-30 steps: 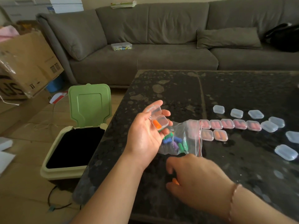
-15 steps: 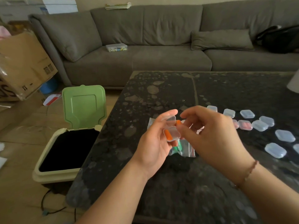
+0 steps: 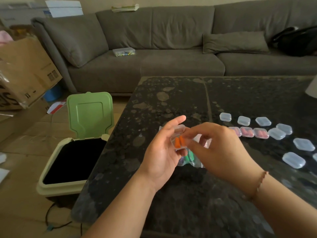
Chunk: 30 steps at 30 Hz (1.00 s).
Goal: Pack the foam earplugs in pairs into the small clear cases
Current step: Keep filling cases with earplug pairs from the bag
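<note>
Holding the small clear hinged plastic case [image 3: 178, 140], the left hand [image 3: 163, 152] now cradles two orange foam earplugs [image 3: 179, 142] inside it; a second ago only one lay there. The right hand [image 3: 217, 148], fingers curled at the case, seems to have released the second plug, so closing comes next.

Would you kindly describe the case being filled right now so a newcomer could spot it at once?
Start at the dark speckled table in front of the grey sofa. Above its near left part, the left hand holds an open clear case, and the right hand reaches into it. Unlike the cases lying on the table, it is held up, lid raised, with two orange earplugs inside.
</note>
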{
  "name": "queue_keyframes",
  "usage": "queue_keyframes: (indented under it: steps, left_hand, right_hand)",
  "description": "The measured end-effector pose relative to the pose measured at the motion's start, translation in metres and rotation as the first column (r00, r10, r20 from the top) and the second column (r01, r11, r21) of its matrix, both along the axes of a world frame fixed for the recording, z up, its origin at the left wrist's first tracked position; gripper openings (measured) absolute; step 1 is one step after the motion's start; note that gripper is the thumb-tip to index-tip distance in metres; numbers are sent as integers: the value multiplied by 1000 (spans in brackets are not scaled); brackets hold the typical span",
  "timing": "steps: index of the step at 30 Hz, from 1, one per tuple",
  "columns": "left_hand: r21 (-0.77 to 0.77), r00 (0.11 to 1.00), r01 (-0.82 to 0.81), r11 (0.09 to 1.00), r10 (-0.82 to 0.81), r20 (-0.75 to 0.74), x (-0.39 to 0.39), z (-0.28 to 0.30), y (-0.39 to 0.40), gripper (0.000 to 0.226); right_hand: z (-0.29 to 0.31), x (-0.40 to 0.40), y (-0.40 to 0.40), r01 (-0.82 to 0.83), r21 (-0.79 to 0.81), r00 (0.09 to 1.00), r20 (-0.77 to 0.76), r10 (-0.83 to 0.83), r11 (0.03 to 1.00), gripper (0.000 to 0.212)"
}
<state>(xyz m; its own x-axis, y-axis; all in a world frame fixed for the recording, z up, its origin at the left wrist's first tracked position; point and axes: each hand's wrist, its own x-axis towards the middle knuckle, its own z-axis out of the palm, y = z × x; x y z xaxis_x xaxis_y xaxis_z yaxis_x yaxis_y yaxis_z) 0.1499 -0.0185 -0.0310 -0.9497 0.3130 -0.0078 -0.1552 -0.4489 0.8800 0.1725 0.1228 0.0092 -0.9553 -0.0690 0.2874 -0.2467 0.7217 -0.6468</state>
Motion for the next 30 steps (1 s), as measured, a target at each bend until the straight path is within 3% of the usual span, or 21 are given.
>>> queue_keyframes:
  steps: [8,12,14,18,20,22,24,27,30]
  left_hand:
    - [-103,1000,-12,995,11,-13,0,1,4,35]
    - [-257,995,-33,966,8,-99,-4,-2,1,75]
    - [-328,987,-55,943,1,-162,-3,-2,-1,85]
    - [-406,965,-58,912,-52,-256,-1,1,0,96]
    - [-447,936,-55,893,-110,-335,1,2,5,101]
    - [-471,905,-85,878,-130,-405,3,4,12,102]
    - [-451,894,-101,887,-118,-433,5,7,21,99]
    - [-392,909,-70,917,-103,-404,5,8,31,94]
    - [-281,969,34,959,-100,-227,2,7,36,86]
  right_hand:
    - [-2,-11,14,92,-123,994,-54,-100,988,13]
    - [-1,-11,17,69,-81,998,-5,-70,994,11]
    - [-2,-11,19,37,-24,997,70,-36,999,12]
    - [-5,-5,19,-109,51,986,134,101,993,42]
    - [-6,0,18,-155,135,988,10,155,979,48]
    - [-7,4,20,-86,351,973,-173,155,933,42]
    - [-6,6,26,-11,469,944,-287,165,883,39]
    - [-7,9,38,-40,424,921,-336,198,905,47]
    - [-6,10,52,-58,355,927,-328,183,933,53]
